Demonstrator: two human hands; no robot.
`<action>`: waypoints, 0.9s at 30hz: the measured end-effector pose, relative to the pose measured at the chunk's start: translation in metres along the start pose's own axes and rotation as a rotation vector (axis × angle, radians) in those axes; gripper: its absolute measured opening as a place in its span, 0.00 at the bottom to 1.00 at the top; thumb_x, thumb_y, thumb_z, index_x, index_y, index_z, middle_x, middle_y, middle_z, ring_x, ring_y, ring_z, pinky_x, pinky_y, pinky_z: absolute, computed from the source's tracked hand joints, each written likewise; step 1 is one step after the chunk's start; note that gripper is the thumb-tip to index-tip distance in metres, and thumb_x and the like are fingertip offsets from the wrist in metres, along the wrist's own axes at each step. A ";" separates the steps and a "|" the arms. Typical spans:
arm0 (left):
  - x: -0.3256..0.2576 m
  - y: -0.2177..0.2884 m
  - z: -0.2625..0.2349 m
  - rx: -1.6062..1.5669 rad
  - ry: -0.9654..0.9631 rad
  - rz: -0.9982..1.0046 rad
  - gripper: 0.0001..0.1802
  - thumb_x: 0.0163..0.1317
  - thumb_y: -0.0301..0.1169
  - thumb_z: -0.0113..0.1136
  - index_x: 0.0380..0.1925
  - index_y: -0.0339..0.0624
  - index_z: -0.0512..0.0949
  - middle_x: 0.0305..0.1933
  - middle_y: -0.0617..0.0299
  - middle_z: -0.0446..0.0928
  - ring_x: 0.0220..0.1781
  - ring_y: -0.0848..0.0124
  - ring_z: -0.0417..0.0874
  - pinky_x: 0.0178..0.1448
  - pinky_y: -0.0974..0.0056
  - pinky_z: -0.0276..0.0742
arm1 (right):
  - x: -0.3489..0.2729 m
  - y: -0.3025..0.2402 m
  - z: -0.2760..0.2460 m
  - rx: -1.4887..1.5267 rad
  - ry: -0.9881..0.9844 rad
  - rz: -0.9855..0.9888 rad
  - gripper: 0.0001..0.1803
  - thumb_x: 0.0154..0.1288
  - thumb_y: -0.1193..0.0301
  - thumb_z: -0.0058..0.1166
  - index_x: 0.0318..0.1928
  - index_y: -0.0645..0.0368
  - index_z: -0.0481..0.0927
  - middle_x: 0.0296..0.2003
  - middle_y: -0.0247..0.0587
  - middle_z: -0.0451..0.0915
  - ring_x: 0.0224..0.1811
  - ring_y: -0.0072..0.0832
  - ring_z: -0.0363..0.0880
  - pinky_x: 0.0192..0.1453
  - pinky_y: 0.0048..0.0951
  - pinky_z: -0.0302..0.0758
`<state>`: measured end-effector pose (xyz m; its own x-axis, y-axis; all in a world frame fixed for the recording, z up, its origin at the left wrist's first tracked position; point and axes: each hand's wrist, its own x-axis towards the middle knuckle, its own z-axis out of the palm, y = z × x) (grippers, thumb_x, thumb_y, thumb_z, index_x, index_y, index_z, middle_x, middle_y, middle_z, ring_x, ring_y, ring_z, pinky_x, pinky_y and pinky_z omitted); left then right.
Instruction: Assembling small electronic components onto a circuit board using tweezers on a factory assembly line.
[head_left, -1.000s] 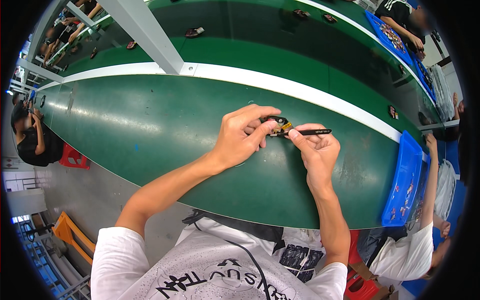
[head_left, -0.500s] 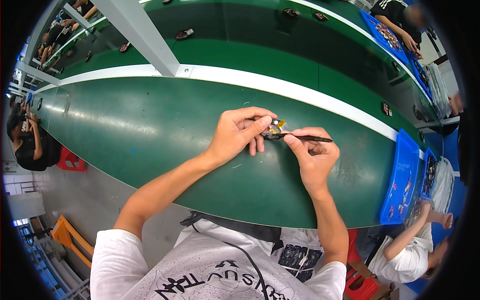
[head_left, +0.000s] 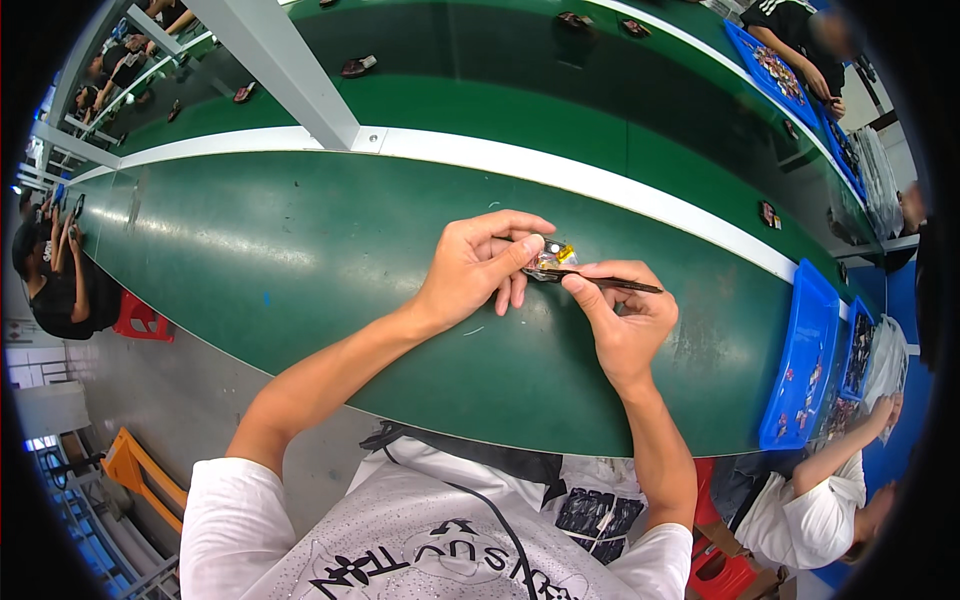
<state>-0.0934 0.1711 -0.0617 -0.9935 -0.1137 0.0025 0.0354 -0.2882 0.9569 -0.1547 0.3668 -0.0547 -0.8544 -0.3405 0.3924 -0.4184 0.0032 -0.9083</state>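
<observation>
Over the green bench my left hand (head_left: 470,268) is closed on a small dark device (head_left: 549,252), gripped by thumb and fingers at its left end. Its face shows a bright yellow part (head_left: 566,254) and a shiny, clear-looking piece. My right hand (head_left: 627,318) pinches black tweezers (head_left: 630,286), whose body slants up toward the right across my fingers. Their tips meet the lower right side of the device; exactly what they touch is too small to make out.
Beyond a white rail (head_left: 480,152) runs a green conveyor belt (head_left: 480,90) carrying dark devices (head_left: 358,66). A grey post (head_left: 280,75) rises at the rail. To the right stands a blue tray (head_left: 800,350) with small parts; a co-worker in white (head_left: 825,500) sits beside it.
Both my hands keep their grip, the tweezers shifting slightly down and left. Devices on the belt have moved a little left. The co-worker on the right has raised an arm toward a plastic bag.
</observation>
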 end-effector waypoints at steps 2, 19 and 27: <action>0.000 -0.001 0.000 -0.012 0.001 0.012 0.15 0.78 0.29 0.56 0.53 0.25 0.80 0.34 0.52 0.83 0.21 0.73 0.83 0.19 0.71 0.78 | 0.000 0.000 0.001 0.002 0.009 -0.011 0.07 0.58 0.78 0.77 0.36 0.62 0.89 0.27 0.29 0.87 0.17 0.07 0.61 0.21 0.16 0.53; 0.001 -0.002 0.000 -0.051 0.012 0.002 0.14 0.78 0.29 0.57 0.51 0.25 0.81 0.33 0.51 0.84 0.23 0.70 0.85 0.22 0.70 0.82 | 0.001 -0.004 0.003 -0.080 -0.001 -0.133 0.08 0.57 0.79 0.76 0.36 0.60 0.89 0.21 0.26 0.83 0.14 0.08 0.59 0.20 0.17 0.53; 0.000 -0.001 0.001 -0.008 0.025 0.002 0.14 0.77 0.28 0.57 0.50 0.25 0.82 0.33 0.51 0.84 0.23 0.71 0.85 0.22 0.70 0.81 | 0.000 -0.005 0.002 -0.088 -0.022 -0.100 0.07 0.58 0.79 0.76 0.36 0.61 0.89 0.20 0.25 0.81 0.15 0.07 0.60 0.20 0.17 0.53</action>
<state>-0.0938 0.1723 -0.0626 -0.9904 -0.1379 -0.0031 0.0382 -0.2956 0.9545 -0.1520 0.3652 -0.0504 -0.8006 -0.3639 0.4761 -0.5272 0.0502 -0.8483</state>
